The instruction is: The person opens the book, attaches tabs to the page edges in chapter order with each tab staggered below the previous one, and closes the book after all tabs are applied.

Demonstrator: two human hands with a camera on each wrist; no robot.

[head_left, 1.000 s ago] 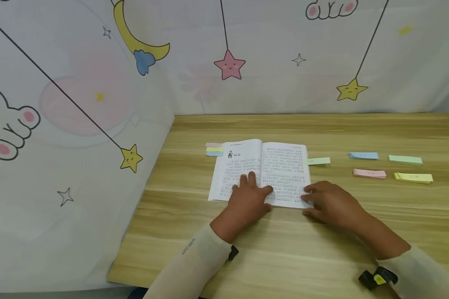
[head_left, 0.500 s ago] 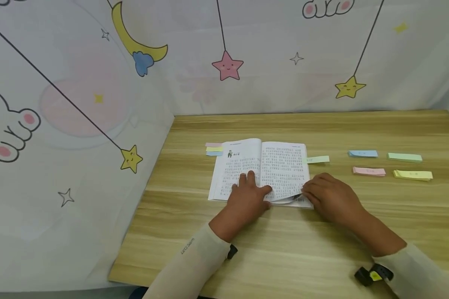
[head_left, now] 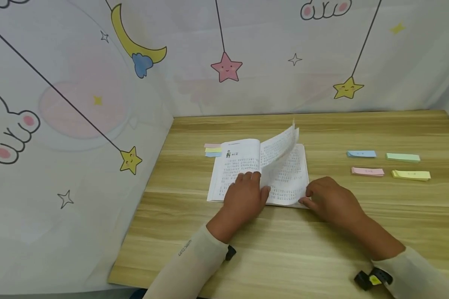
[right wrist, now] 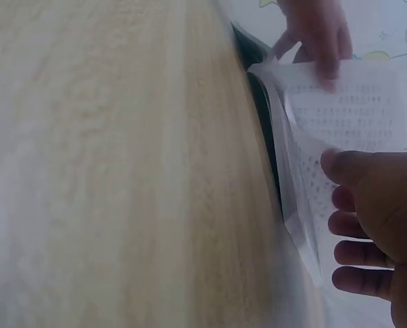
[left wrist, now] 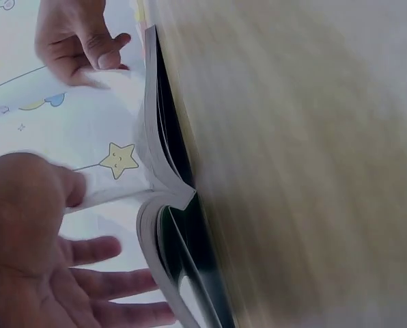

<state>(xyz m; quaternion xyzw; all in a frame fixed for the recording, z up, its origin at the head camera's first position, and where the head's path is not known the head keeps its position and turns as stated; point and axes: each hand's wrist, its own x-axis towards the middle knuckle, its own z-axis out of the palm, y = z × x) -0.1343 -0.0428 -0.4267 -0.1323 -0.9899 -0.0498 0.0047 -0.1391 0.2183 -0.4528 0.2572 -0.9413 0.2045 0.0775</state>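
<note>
An open book [head_left: 232,178] with printed pages lies on the table. One lifted page [head_left: 277,147] stands up from the spine, leaning over the right half. My left hand [head_left: 245,197] rests on the left page near the spine. Its fingers look straight in the left wrist view, while the thumb touches the base of the raised page. At the book's lower right corner, my right hand [head_left: 331,199] pinches another page's corner, which curls up slightly. In the right wrist view its thumb [right wrist: 340,167] lies on that page's edge, with the other fingers bent below.
Pink, yellow and blue sticky tabs [head_left: 213,150] stick out from the book's left edge. To the right lie blue [head_left: 361,154], green [head_left: 403,157], pink [head_left: 367,171] and yellow [head_left: 410,175] tab pads. A patterned cloth [head_left: 262,95] borders the wooden table [head_left: 194,128].
A right-hand page has risen toward the spine. The green tab no longer shows at the right edge. My right hand reached in and grips a page corner; the left fingers drew closer together.
</note>
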